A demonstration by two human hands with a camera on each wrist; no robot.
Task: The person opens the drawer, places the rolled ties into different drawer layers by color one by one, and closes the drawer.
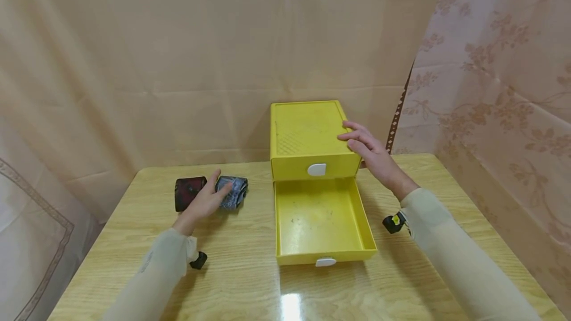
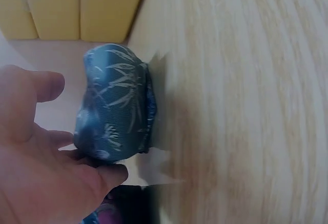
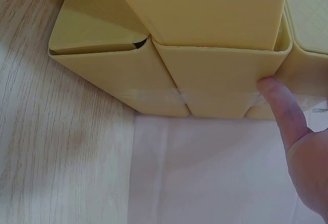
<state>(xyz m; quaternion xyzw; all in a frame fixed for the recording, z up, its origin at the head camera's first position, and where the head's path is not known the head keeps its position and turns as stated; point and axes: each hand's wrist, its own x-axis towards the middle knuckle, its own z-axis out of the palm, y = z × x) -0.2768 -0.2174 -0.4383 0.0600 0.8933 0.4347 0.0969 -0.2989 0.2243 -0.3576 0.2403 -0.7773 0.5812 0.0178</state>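
Note:
My left hand [image 1: 207, 201] is at a folded blue cloth with a pale leaf pattern [image 2: 115, 101], on the left of the table. In the left wrist view the thumb stands apart from the cloth, and the fingers reach to its near end and behind it. A dark red and black folded cloth [image 1: 187, 193] lies just left of the hand. My right hand [image 1: 372, 150] rests on the right edge of a yellow drawer unit [image 1: 308, 128], fingers on its top, one finger against its side. Below the top tier, a yellow drawer [image 1: 318, 222] is pulled out, its inside bare.
The wooden table [image 1: 241, 271] carries everything. A beige curtain [image 1: 200, 63] hangs behind it, and a flowered curtain [image 1: 504, 88] on the right. The right wrist view shows a lower drawer [image 3: 97, 21] pushed in beneath the pulled-out one.

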